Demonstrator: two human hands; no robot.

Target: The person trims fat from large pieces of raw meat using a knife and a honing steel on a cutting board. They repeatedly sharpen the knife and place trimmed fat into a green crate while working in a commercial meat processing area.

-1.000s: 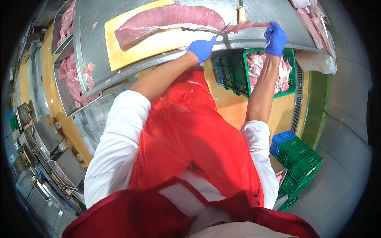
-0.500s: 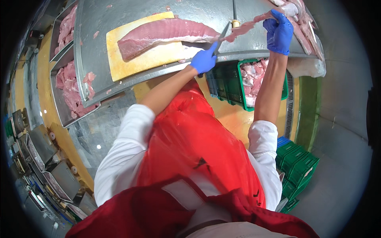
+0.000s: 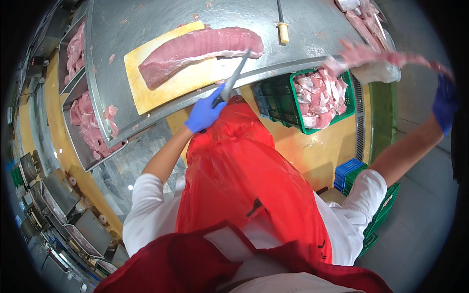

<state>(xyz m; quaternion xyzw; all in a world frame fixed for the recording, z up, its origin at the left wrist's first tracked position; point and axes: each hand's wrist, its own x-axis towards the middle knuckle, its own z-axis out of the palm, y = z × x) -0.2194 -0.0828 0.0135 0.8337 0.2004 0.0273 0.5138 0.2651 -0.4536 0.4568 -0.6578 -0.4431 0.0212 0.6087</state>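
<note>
A long pink meat loin (image 3: 200,51) lies across a yellow cutting board (image 3: 141,105), its right end reaching past the board onto the steel table. My left hand (image 3: 205,113), in a blue glove, is closed round the handle of a knife (image 3: 236,77). The blade points up and right, its tip at the loin's lower edge near the right end. Far to the right, my right hand (image 3: 444,105), also blue-gloved, grips the end of a long meat strip (image 3: 391,58). Blurred by motion, the strip stretches leftward through the air above a green crate of meat trimmings (image 3: 320,100).
A sharpening steel (image 3: 283,33) with a cream handle lies on the steel table (image 3: 244,14). Metal trays (image 3: 78,155) of meat stand along the left side. More meat pieces (image 3: 364,27) lie at the table's right end. Stacked green crates (image 3: 383,210) stand at lower right.
The strip, which touched the loin's right end, is now apart from it. My right hand has swung far right and down with it; my left hand has drawn the knife left and nearer me.
</note>
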